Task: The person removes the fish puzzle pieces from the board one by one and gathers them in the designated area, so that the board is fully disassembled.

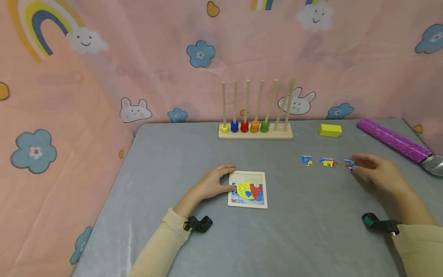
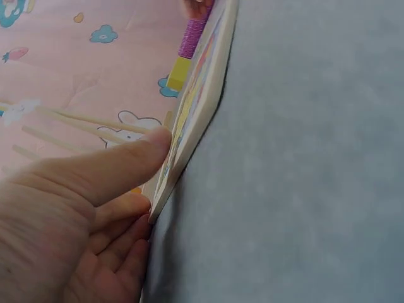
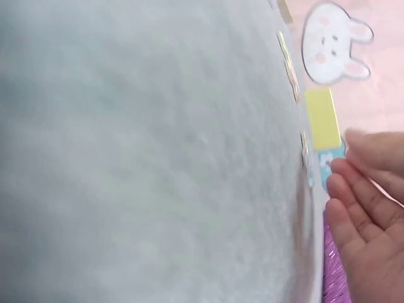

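A square wooden puzzle board (image 1: 247,206) lies on the table, partly filled with a yellow, red and blue picture. My left hand (image 1: 212,184) holds its left side, thumb on the face near the edge and forefinger by the upper left corner. In the left wrist view, the thumb of the left hand (image 2: 82,196) lies on the board (image 2: 205,107), the other fingers along its edge. My right hand (image 1: 384,173) hovers with loosely bent fingers at a puzzle piece (image 1: 349,164). The right wrist view shows this piece (image 3: 307,159) flat on the table, beside the right hand (image 3: 372,208).
Two more puzzle pieces, one blue and yellow (image 1: 306,160) and one yellow and red (image 1: 328,162), lie left of the right hand. Behind them are a yellow block (image 1: 330,130) and a wooden peg rack (image 1: 256,135) with coloured beads. A purple toy microphone (image 1: 394,139) lies far right.
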Motion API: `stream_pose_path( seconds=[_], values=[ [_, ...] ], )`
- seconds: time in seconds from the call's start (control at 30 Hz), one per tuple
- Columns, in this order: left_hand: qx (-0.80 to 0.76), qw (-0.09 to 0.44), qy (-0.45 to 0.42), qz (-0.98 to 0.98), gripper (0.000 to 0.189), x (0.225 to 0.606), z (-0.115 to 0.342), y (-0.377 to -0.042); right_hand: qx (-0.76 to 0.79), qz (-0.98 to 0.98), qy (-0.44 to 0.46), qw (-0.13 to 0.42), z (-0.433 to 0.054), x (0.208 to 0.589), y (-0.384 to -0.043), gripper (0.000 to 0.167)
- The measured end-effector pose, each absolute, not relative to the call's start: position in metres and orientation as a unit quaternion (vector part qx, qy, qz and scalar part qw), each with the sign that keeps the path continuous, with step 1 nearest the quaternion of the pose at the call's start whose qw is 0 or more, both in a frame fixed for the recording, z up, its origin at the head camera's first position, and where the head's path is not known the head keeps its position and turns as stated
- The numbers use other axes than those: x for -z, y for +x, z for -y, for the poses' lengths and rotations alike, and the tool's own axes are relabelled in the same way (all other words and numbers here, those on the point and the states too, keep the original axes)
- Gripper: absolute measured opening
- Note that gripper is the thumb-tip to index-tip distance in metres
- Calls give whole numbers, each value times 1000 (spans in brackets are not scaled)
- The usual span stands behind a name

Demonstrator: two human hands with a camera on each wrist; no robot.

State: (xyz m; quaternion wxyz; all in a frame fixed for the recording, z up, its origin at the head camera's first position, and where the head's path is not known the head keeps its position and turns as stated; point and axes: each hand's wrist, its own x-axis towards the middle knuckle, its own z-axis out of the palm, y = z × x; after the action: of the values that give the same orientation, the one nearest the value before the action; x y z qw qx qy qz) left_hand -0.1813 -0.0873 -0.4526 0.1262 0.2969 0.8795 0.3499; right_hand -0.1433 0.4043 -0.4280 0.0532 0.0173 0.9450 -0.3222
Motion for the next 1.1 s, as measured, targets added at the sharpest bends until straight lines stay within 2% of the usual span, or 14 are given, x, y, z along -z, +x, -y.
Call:
stream_pose_path(
  seconds=[0.2,0.63,1.1],
  values=[
    [-331,123,318,-880,64,448,94,-172,356,-934,-8,38,-373,413,-137,56],
    [-370,108,311,-869,61,460,106,-148,471,-867,-161,23,-255,404,-132,38],
    [-357,105,313,-874,62,459,104,-149,495,-837,-206,110,-165,412,-139,40]
  ],
)
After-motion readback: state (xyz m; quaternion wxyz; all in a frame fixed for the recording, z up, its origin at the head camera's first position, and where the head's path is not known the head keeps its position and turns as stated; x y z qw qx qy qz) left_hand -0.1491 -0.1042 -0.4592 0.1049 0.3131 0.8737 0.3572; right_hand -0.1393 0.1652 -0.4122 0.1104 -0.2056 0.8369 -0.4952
